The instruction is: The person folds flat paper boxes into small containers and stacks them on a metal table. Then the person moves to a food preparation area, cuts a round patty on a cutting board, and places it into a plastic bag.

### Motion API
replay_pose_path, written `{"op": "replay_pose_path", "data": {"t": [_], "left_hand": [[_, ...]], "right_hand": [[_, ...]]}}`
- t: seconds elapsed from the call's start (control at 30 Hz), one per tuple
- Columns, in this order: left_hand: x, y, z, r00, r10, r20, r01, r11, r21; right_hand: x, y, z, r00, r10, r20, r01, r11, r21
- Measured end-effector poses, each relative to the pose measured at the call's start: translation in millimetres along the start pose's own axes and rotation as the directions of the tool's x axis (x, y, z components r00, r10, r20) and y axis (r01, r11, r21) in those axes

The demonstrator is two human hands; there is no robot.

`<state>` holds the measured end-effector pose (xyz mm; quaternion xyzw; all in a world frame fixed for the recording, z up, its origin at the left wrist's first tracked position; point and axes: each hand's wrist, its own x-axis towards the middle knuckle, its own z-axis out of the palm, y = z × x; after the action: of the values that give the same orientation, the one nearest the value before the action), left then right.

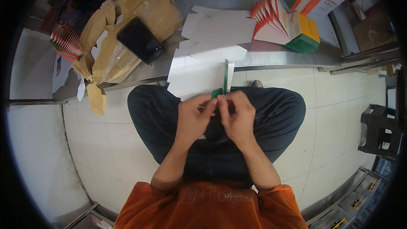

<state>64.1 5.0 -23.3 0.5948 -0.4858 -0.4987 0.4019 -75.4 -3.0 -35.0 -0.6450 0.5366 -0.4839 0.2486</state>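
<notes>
Both my hands are over my lap, at the near edge of a white flat carton blank [197,74]. Its far part rests over the metal table's edge, partly on another white blank [224,27]. Between my fingertips is a small green flap [217,92], and a narrow green strip [226,76] stands up along the blank's right side. My left hand [196,113] pinches the flap from the left, thumb and fingers closed. My right hand [238,111] is closed in a pinch on the same corner, its thumb nearly meeting the left one. The fingers hide part of the fold.
On the metal table [292,59] lie a black phone [140,40] on torn brown wrapping paper [148,6], a fanned stack of red-edged cartons [271,19] and a yellow-green carton [303,32]. More folded cartons [67,40] sit at left. A dark stool [378,129] stands right.
</notes>
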Motion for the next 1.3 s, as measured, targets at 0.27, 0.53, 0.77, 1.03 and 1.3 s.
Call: {"op": "replay_pose_path", "data": {"t": [0.27,0.53,0.77,1.03,1.3], "left_hand": [[0.1,-15.8,-7.9,0.977,0.105,0.186,-0.081,0.988,-0.133],[0.0,-22.0,-12.5,0.983,-0.016,0.184,0.035,0.995,-0.098],[-4.3,-16.4,-13.3,0.986,0.000,0.170,0.011,0.998,-0.065],[-18.1,-13.3,-23.1,0.986,-0.071,0.150,0.089,0.989,-0.116],[-11.9,-9.0,-25.8,0.996,-0.063,0.067,0.063,0.998,-0.005]], "right_hand": [[4.5,-0.3,-20.3,0.980,0.119,0.158,-0.146,0.974,0.172],[4.1,7.9,-31.5,0.943,0.062,0.326,-0.119,0.980,0.157],[-7.2,5.5,-16.3,0.952,0.208,0.225,-0.250,0.952,0.178],[-5.5,4.0,-9.7,0.946,0.182,0.269,-0.252,0.934,0.252],[3.1,8.0,-11.0,0.913,0.032,0.408,-0.104,0.982,0.156]]}}
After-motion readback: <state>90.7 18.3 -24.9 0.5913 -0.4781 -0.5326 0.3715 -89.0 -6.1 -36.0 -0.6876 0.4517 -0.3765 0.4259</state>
